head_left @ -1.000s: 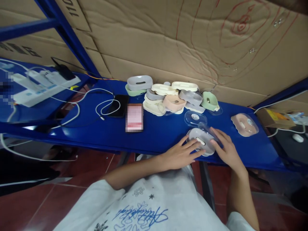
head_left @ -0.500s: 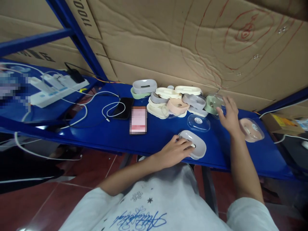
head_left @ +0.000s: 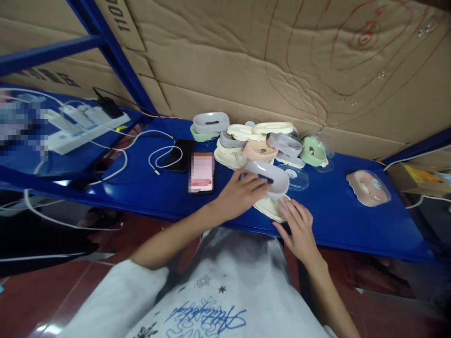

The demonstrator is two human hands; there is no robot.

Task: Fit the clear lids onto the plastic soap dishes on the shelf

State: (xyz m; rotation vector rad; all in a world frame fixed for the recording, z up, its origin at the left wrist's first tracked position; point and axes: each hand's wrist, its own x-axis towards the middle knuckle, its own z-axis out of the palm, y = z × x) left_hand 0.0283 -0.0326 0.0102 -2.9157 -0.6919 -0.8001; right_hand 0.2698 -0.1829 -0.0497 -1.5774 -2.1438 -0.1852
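Observation:
My left hand (head_left: 244, 192) grips a light grey oval dish (head_left: 276, 177) with a slot in it, lifted and tilted over the table. Below it lies a cream oval base (head_left: 270, 208) near the front edge. My right hand (head_left: 296, 226) has its fingers apart, fingertips at the right end of the cream base. Behind the grey dish is a clear lid (head_left: 296, 176) with a round sticker. A pile of grey, cream and peach dishes (head_left: 260, 153) stands further back, with a green dish (head_left: 313, 151) at its right.
A peach dish with a clear cover (head_left: 368, 188) lies at the right, near a cardboard box (head_left: 419, 179). Left of the pile are a lit phone (head_left: 201, 172), a dark phone (head_left: 180, 155), white cables and a power strip (head_left: 84, 131).
My left hand has raised the grey dish, uncovering the cream base. My right hand has come from the green dish at the back to the base's right end.

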